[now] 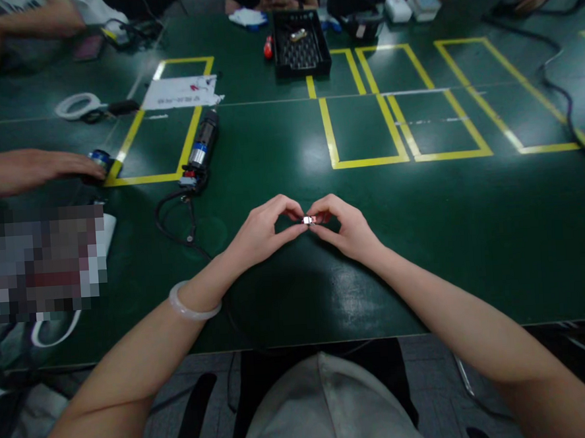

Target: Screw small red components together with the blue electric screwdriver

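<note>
Between the fingertips of both hands is a small shiny silver piece [308, 221] with a bit of red at its right side; its exact kind is too small to make out. My left hand [266, 227] pinches its left end between thumb and fingers, and a pale bangle [191, 303] circles that wrist. From the right, my right hand [345, 226] pinches the other end. Both hands meet just above the green table [287, 292], in front of my body. Left of them lies a dark electric screwdriver [203, 145] with a cord.
A black tray [303, 67] with a small metallic part stands at the back, beside a red object [269, 47]. Yellow tape outlines [368, 163] mark the table. A paper sheet [180, 92] lies at the left. Another person's hand [71, 165] touches a blue roundish object there.
</note>
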The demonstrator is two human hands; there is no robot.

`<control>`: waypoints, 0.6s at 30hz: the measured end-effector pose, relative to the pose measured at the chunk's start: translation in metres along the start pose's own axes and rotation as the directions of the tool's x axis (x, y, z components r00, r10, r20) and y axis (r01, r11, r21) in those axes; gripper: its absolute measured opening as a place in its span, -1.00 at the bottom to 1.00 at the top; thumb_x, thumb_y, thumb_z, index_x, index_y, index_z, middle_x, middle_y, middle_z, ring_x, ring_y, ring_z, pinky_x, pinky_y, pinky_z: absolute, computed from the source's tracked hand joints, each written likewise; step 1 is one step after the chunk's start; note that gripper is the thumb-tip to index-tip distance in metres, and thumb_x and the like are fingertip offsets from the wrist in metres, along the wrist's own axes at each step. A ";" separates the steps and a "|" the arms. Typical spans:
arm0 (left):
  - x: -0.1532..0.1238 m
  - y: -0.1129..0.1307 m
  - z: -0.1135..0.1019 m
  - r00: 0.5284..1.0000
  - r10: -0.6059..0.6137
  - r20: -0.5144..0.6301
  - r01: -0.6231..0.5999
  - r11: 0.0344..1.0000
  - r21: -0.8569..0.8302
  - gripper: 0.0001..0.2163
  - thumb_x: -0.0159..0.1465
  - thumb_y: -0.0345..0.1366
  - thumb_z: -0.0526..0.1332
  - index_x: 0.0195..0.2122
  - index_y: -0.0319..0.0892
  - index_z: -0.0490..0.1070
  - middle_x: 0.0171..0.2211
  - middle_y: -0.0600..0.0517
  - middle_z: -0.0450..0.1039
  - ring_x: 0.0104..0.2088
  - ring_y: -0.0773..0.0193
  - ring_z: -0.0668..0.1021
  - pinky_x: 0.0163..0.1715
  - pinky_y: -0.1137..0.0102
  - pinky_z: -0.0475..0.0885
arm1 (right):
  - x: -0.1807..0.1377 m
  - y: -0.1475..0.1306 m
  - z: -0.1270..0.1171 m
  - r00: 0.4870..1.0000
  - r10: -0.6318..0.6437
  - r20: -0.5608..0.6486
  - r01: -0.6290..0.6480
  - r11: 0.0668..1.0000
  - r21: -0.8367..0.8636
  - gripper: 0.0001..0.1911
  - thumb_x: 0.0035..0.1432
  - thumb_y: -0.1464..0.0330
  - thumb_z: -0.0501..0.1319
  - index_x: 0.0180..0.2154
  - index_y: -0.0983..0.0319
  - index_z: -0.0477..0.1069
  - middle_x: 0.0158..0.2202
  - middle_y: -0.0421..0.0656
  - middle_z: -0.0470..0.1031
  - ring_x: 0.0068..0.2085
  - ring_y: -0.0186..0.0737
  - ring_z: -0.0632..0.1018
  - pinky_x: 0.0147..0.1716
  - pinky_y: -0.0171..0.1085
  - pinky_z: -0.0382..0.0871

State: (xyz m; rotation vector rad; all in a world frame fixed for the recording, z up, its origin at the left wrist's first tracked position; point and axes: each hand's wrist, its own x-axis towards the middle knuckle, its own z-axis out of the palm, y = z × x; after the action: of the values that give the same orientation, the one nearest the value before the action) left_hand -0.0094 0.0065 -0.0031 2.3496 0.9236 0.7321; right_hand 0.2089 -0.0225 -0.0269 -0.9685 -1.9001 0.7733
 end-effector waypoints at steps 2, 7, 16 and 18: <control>0.002 -0.007 -0.009 0.998 -0.063 -0.021 0.065 0.992 0.108 -0.74 0.40 -0.07 0.16 -0.09 -0.15 0.42 -0.12 -0.04 0.50 -0.08 0.16 0.54 -0.04 0.26 0.40 | 0.000 0.000 -0.001 0.999 0.036 -0.008 -0.036 0.999 -0.007 -0.89 0.24 0.42 0.24 -0.17 0.17 0.44 -0.23 -0.14 0.51 -0.25 -0.23 0.51 -0.22 -0.21 0.44; -0.005 -0.066 -0.050 0.909 -0.206 -0.362 0.344 0.862 0.372 -0.54 0.30 0.12 0.17 -0.02 -0.16 0.46 0.13 -0.16 0.41 0.24 -0.04 0.33 0.02 0.10 0.20 | 0.001 0.004 -0.001 0.994 0.110 0.006 -0.110 0.993 0.039 -0.86 0.22 0.42 0.27 -0.16 0.19 0.46 -0.25 -0.16 0.56 -0.27 -0.25 0.54 -0.21 -0.22 0.44; -0.030 -0.148 -0.102 0.746 -0.509 -0.430 0.655 0.680 0.330 -0.32 0.08 0.34 0.21 -0.28 -0.34 0.38 -0.41 -0.01 0.42 0.16 -0.09 0.40 -0.27 0.22 -0.07 | 0.000 0.008 0.003 0.986 0.161 0.032 -0.164 0.977 0.136 -0.79 0.20 0.41 0.29 -0.10 0.20 0.45 -0.22 -0.15 0.60 -0.28 -0.27 0.57 -0.20 -0.23 0.47; -0.030 -0.146 -0.100 0.737 -0.514 -0.438 0.666 0.663 0.342 -0.38 0.09 0.31 0.20 -0.30 -0.26 0.40 -0.35 -0.02 0.49 0.11 -0.05 0.44 -0.25 0.22 0.02 | 0.001 0.008 0.003 0.987 0.155 0.037 -0.158 0.981 0.116 -0.83 0.21 0.41 0.28 -0.13 0.20 0.47 -0.25 -0.16 0.58 -0.29 -0.27 0.56 -0.20 -0.23 0.46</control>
State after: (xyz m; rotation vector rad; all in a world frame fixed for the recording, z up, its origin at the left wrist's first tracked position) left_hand -0.1575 0.1039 -0.0302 2.0899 2.1136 0.6325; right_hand 0.2089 -0.0182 -0.0344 -1.0458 -1.7943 0.9853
